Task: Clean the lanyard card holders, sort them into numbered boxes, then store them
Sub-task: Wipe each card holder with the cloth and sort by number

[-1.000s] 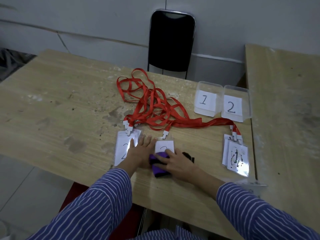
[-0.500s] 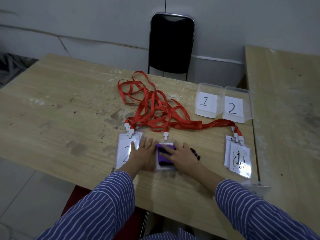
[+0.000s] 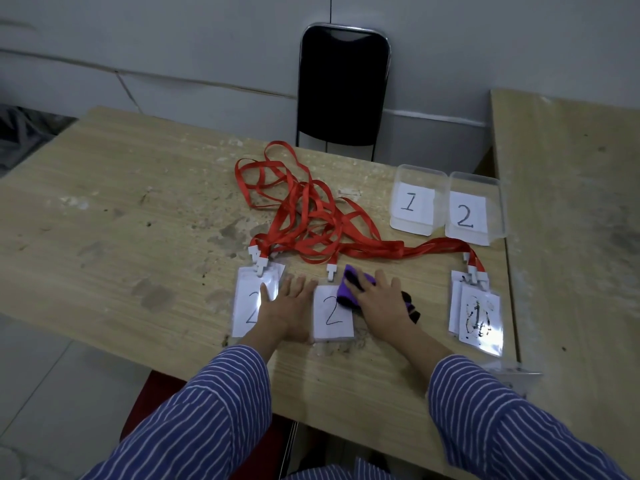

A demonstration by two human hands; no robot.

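Centre card holder [image 3: 333,313]: clear plastic sleeve, white insert with a handwritten "2", white clip at its top joined to a red lanyard; face looks clean. It lies flat near the table's [image 3: 104,216] front edge. Left hand [image 3: 290,306] lies flat with fingers straight, just left of this holder and touching its edge, thumb over a stack of "2" holders [image 3: 251,299] further left. Right hand [image 3: 379,301] presses a purple and black cloth [image 3: 349,289] onto the holder's upper right corner, fingers spread fairly straight over it; black cloth end trails right of the hand. Well right of the centre holder, a stack of ink-smeared holders [image 3: 479,317], the number blotched black. Red lanyards [image 3: 311,223] tangle behind it. Behind and right, two clear boxes, box "1" [image 3: 414,202] and box "2" [image 3: 472,211], touching.
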